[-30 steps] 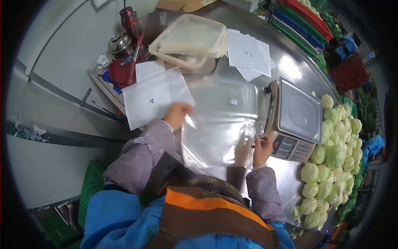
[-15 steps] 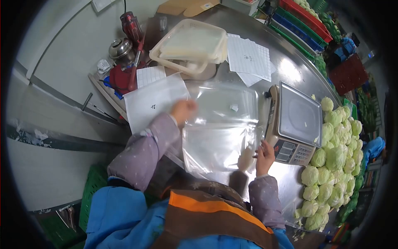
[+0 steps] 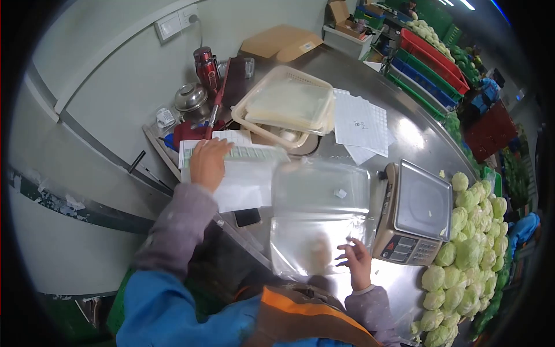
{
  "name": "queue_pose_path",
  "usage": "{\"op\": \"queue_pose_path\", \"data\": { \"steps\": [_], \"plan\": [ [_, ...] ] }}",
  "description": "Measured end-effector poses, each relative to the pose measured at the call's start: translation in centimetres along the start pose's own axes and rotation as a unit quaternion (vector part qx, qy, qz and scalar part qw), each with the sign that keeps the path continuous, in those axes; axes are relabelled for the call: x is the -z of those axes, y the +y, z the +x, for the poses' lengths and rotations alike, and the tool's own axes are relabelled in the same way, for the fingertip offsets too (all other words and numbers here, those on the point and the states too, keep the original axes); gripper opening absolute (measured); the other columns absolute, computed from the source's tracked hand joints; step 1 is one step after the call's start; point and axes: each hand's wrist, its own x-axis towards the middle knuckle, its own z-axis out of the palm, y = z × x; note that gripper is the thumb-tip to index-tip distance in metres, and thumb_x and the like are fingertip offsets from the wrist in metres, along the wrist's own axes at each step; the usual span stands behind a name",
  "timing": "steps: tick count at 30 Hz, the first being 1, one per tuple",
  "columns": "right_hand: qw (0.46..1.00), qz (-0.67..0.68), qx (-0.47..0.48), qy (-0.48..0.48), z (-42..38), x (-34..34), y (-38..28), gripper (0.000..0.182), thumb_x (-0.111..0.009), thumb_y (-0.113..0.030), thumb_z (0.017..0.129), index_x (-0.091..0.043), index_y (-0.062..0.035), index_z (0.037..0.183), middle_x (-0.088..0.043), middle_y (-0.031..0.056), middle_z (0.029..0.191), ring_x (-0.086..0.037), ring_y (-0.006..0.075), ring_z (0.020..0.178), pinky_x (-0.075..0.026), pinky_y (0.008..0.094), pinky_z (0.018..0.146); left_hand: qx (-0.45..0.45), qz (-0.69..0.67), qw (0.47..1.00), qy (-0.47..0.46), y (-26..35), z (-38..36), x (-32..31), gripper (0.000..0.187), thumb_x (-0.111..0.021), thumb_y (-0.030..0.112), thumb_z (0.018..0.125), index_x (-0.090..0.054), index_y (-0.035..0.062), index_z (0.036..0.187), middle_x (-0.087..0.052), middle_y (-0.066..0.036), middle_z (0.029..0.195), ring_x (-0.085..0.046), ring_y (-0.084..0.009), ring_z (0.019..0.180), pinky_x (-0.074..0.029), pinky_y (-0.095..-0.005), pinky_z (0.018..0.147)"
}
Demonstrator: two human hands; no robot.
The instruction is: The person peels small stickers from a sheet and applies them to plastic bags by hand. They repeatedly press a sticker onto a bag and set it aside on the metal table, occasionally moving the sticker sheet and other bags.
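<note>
White papers (image 3: 245, 188) under left hand (image 3: 209, 163), clear bags (image 3: 321, 188) near right hand (image 3: 356, 263)

Looks like a veg packing stn: a long metal table (image 3: 347, 75) runs through the mid frame, w/ a heap of pale green cabbages (image 3: 471, 251) at lower R, just beside a digital scale (image 3: 416, 214) w/ a flat pan & keypad. Clear plastic (image 3: 321, 185) lies flat nr centre. Stacked coloured crates (image 3: 433, 61) stand upper R, strip lights (image 3: 466, 4) overhead, & a person in blue (image 3: 489, 89) nr the R edge. Far R is dim & warped, so can't tell: warehouse or mkt back rm.
</note>
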Motion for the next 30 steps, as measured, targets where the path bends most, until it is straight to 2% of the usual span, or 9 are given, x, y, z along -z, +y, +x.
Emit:
{"op": "queue_pose_path", "data": {
  "steps": [4,10,12,16,20,23,26,28,30],
  "plan": [
    [0.959,0.183,0.059,-0.209,0.7,-4.2,-5.0,0.082,-0.052,-0.044,0.091,0.001,-0.0140,0.146,-0.051,0.0291,0.122,-0.062,0.0348,0.096,-0.052,0.0390,0.077,-0.117,-0.082,0.990,0.006,7.5,-4.0,9.7,0.035,-0.052,0.000,0.071,-0.068,0.0087,0.101,-0.064,-0.010,0.110,-0.057,-0.0300,0.111,-0.037,-0.0481,0.097],
    [0.979,-0.007,-0.012,-0.205,0.5,-5.4,-4.6,0.069,-0.057,-0.024,0.092,-0.013,-0.0203,0.145,-0.055,0.0241,0.113,-0.063,0.0267,0.090,-0.052,0.0346,0.072,-0.089,-0.176,0.977,-0.081,11.4,-10.8,11.5,0.037,-0.053,-0.001,0.067,-0.070,0.0112,0.097,-0.065,-0.009,0.109,-0.056,-0.0290,0.113,-0.034,-0.0494,0.099],
    [0.993,-0.102,0.018,-0.049,0.9,-4.5,-1.4,0.063,-0.061,-0.017,0.088,-0.024,-0.0117,0.140,-0.057,0.0185,0.101,-0.060,0.0184,0.083,-0.051,0.0288,0.066,-0.055,-0.158,0.984,-0.063,10.9,-12.7,11.5,0.036,-0.052,-0.002,0.067,-0.071,0.0103,0.094,-0.066,-0.009,0.106,-0.056,-0.0293,0.113,-0.032,-0.0487,0.101],
    [0.977,0.060,-0.105,-0.179,0.4,-4.8,0.6,0.046,-0.054,-0.019,0.093,-0.039,-0.0032,0.133,-0.059,0.0103,0.100,-0.058,0.0157,0.089,-0.048,0.0292,0.077,-0.022,-0.129,0.989,-0.070,10.7,-14.4,12.5,0.029,-0.057,0.001,0.072,-0.071,0.0130,0.094,-0.066,-0.005,0.106,-0.056,-0.0250,0.111,-0.032,-0.0474,0.101],
    [0.978,-0.024,-0.052,-0.201,1.0,-5.8,0.1,0.033,-0.062,-0.018,0.089,-0.057,-0.0033,0.118,-0.058,0.0069,0.095,-0.057,0.0157,0.085,-0.049,0.0279,0.070,-0.019,-0.139,0.986,-0.092,11.1,-15.1,12.3,0.029,-0.055,0.001,0.074,-0.071,0.0124,0.094,-0.065,-0.005,0.106,-0.057,-0.0251,0.111,-0.030,-0.0480,0.101],
    [0.940,-0.260,0.151,-0.165,0.6,-6.6,-1.0,0.008,-0.071,-0.008,0.073,-0.070,-0.0098,0.081,-0.057,0.0040,0.087,-0.056,0.0178,0.077,-0.046,0.0274,0.065,-0.019,-0.132,0.987,-0.090,11.1,-15.3,12.3,0.030,-0.054,0.000,0.074,-0.071,0.0122,0.096,-0.065,-0.005,0.106,-0.057,-0.0251,0.111,-0.030,-0.0482,0.102],
    [0.856,-0.372,0.326,-0.153,-0.2,-6.2,-1.7,0.011,-0.071,-0.005,0.072,-0.068,-0.0087,0.081,-0.058,0.0042,0.090,-0.055,0.0189,0.087,-0.045,0.0287,0.071,-0.015,-0.122,0.986,-0.109,10.8,-15.8,11.6,0.033,-0.053,-0.001,0.073,-0.070,0.0121,0.097,-0.065,-0.006,0.106,-0.056,-0.0253,0.111,-0.030,-0.0488,0.102],
    [0.953,-0.198,0.227,-0.028,1.0,-4.2,1.1,0.009,-0.072,-0.007,0.070,-0.067,-0.0081,0.077,-0.058,0.0083,0.092,-0.054,0.0234,0.091,-0.043,0.0319,0.075,-0.009,-0.117,0.986,-0.120,10.1,-15.7,11.3,0.034,-0.052,-0.002,0.074,-0.070,0.0121,0.098,-0.065,-0.007,0.106,-0.056,-0.0255,0.111,-0.031,-0.0492,0.102],
    [0.978,-0.086,0.110,0.154,3.8,-1.0,4.1,0.008,-0.072,-0.010,0.071,-0.067,-0.0085,0.077,-0.058,0.0098,0.092,-0.054,0.0249,0.092,-0.043,0.0337,0.077,0.026,-0.100,0.990,-0.098,9.1,-15.3,11.3,0.034,-0.048,-0.004,0.072,-0.068,0.0071,0.097,-0.065,-0.010,0.108,-0.056,-0.0271,0.113,-0.029,-0.0490,0.104]
  ]
}}
